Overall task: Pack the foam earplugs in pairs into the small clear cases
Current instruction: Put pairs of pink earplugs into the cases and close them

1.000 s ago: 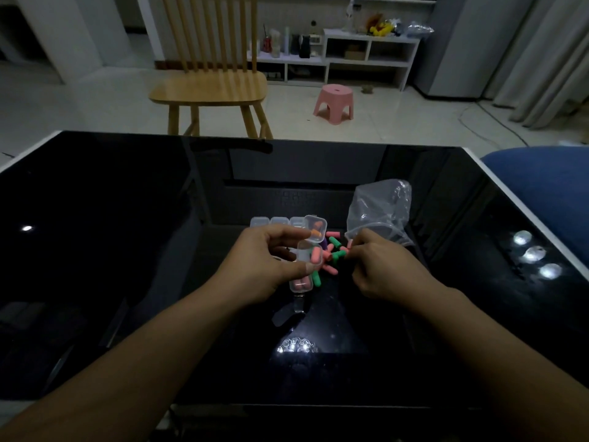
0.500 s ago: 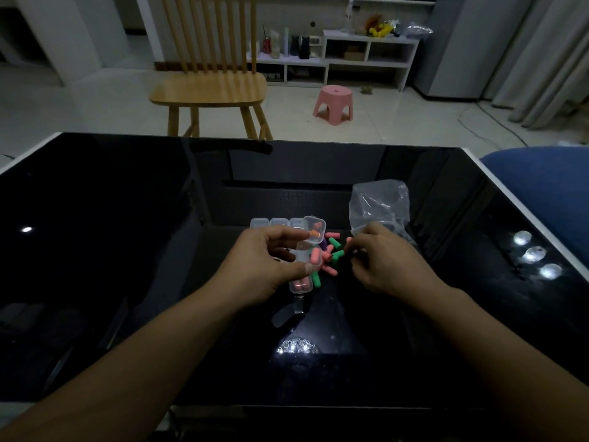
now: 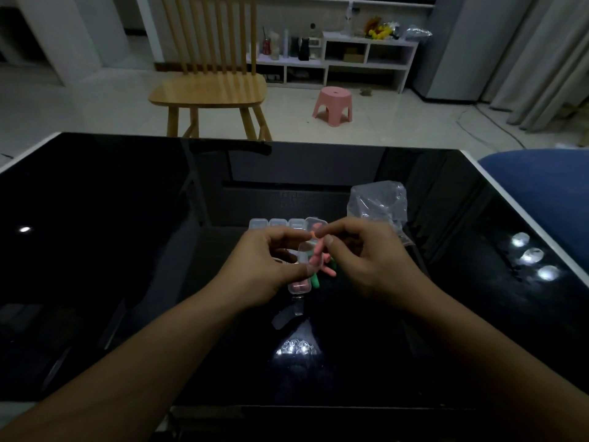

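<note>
My left hand (image 3: 264, 266) grips a small clear case (image 3: 301, 275) with its lid swung open, held just above the black table; a pink earplug (image 3: 315, 258) stands in it. My right hand (image 3: 366, 253) pinches an orange earplug (image 3: 314, 233) between thumb and forefinger, right over the case's upper end. A row of shut clear cases (image 3: 277, 223) lies just behind my hands, the rightmost holding orange plugs. Loose pink and green earplugs (image 3: 325, 271) lie on the table between my hands, partly hidden by my right hand.
A crumpled clear plastic bag (image 3: 379, 202) lies on the glossy black table (image 3: 127, 250) behind my right hand. A wooden chair (image 3: 210, 87) and a pink stool (image 3: 333, 105) stand on the floor beyond the table's far edge. A blue cushion (image 3: 548, 183) sits at the right.
My right hand has lifted from the loose pile with an orange earplug and moved left and up to the open case. My left hand has held the case still.
</note>
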